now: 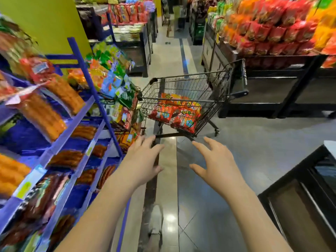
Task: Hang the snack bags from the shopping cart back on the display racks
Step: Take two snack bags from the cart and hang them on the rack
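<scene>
Both bare arms reach forward and down over the glossy floor [254, 151] of the shop aisle, palms turned downward. The left hand [141, 163] is spread, its fingers fanned and slightly blurred, and it holds nothing; its fingertips point toward the lower frame of the shopping cart [183, 99] without touching it. The right hand [216, 167] is likewise open and empty, fingers splayed and a little curled, thumb stuck out toward the left hand. The two hands are level with each other, apart, with a strip of floor between them. The wire cart stands ahead of them in the aisle, tilted in the wide-angle view, and the red and orange snack bags [177, 113] lie heaped in its basket. Just left of the cart is a wire display rack [125, 104] crowded with green, blue and yellow packets, touching or nearly touching the cart's front corner. Further left runs a blue shelf unit [80, 128] of sausage packs.
</scene>
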A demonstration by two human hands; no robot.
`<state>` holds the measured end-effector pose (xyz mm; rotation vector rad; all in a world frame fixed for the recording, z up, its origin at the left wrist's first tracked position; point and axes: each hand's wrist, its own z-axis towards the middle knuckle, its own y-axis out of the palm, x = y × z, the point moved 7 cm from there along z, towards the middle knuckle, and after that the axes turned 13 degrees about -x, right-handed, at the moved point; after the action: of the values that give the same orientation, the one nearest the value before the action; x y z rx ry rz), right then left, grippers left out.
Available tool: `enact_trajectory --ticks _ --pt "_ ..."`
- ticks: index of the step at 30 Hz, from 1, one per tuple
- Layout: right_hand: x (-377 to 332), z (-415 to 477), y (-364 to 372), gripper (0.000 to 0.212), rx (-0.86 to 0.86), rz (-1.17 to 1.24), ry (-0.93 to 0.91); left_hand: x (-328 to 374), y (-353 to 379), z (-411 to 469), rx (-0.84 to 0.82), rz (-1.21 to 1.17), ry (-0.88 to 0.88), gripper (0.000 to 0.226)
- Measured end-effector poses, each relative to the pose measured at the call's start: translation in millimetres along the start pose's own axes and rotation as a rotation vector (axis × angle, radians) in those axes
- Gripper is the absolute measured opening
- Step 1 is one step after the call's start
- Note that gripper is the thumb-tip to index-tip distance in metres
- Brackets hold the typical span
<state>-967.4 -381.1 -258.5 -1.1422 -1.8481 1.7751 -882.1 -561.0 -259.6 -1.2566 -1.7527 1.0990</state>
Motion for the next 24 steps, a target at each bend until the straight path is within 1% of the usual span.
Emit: enact_trajectory --ticks 7,12,19,24 --pt "13.6 168.1 -17.6 0.073 0.026 -0.044 0.071 -62.4 -53.9 155.4 0.007 -0.028 0.053 0.075" --pt "15.9 279.6 -41.0 0.073 0.023 -0.010 0.113 -107.0 -105.1 259.0 0.003 -0.008 0.094 0.075" --pt "32.6 382.7 -66.1 0.074 -0.010 0.027 0.151 -135.7 -152.7 359.5 -0.008 -0.011 0.149 0.070" --pt "53.6 450.7 -77.9 0.072 -0.029 0.034 0.142 -148.6 -167.2 421.9 -0.046 -0.041 0.140 0.076"
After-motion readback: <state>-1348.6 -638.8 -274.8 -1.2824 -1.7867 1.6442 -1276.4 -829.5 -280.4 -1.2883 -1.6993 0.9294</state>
